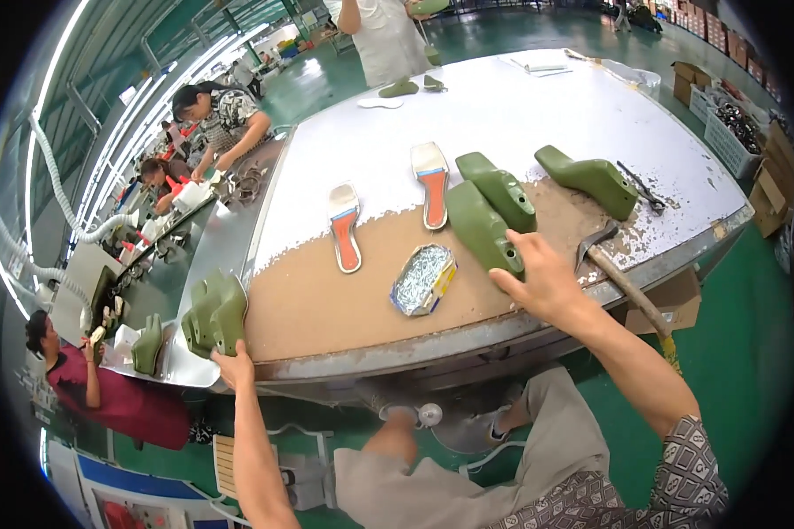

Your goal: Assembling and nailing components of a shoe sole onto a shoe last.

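Note:
My right hand [543,280] grips the near end of a green shoe last [478,220] lying on the worn table, thumb on one side and fingers on the other. A second green last [496,187] rests just behind it. At the table's left corner, my left hand [235,366] has its fingers at the near end of another green last [229,310], which stands against several more on a metal tray [198,374]. Two insoles with orange-red forward parts, a left one [345,231] and a right one [432,189], lie flat between my hands.
A cut-open box of nails [424,280] sits near the table's front edge. To the right are a hammer [622,282], pincers [644,187] and another last [587,179]. People work along a bench [212,234] at left; one person [384,44] stands across the table.

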`<state>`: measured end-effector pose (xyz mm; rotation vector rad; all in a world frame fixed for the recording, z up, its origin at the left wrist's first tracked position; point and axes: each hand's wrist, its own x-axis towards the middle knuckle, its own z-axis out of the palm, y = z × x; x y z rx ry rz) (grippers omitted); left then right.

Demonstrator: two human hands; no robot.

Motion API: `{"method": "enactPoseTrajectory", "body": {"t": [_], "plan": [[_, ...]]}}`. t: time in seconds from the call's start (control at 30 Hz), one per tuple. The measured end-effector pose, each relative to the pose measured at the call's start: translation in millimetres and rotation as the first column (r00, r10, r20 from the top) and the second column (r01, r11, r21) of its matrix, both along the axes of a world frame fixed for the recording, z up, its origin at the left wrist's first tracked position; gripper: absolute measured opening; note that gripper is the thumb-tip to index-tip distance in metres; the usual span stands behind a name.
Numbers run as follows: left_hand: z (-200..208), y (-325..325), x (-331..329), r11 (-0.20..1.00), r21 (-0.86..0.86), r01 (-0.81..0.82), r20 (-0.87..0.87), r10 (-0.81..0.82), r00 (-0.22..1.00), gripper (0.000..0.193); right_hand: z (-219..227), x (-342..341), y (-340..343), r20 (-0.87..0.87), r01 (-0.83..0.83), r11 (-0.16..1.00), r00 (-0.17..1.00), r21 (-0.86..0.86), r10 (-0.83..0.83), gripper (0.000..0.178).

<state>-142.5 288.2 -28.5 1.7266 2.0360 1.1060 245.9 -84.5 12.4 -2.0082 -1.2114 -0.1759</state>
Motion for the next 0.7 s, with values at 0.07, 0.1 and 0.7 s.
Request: {"method": "enactPoseTrajectory", "body": {"t": [0.07,0.1,0.7], "plan": [[9,-6,27,0.884,0.459,0.091,-0.451,0.143,0.881,0.064,-16,11,22,-0.082,0.087,0.996,0.993,-0.026,-0.089,0.060],[22,-20,59,0.845,0.480,0.236,-0.354,-0.060,0.933,0.060,-28,17,24,-0.037,0.105,0.994,0.994,0.007,-0.105,0.061],[-20,-16,249,0.922,-0.114,0.370,-0.522,-0.373,0.767,0.036,-29,82,25,-0.140,0.072,0.997,0.988,0.021,-0.069,0.046]]}}
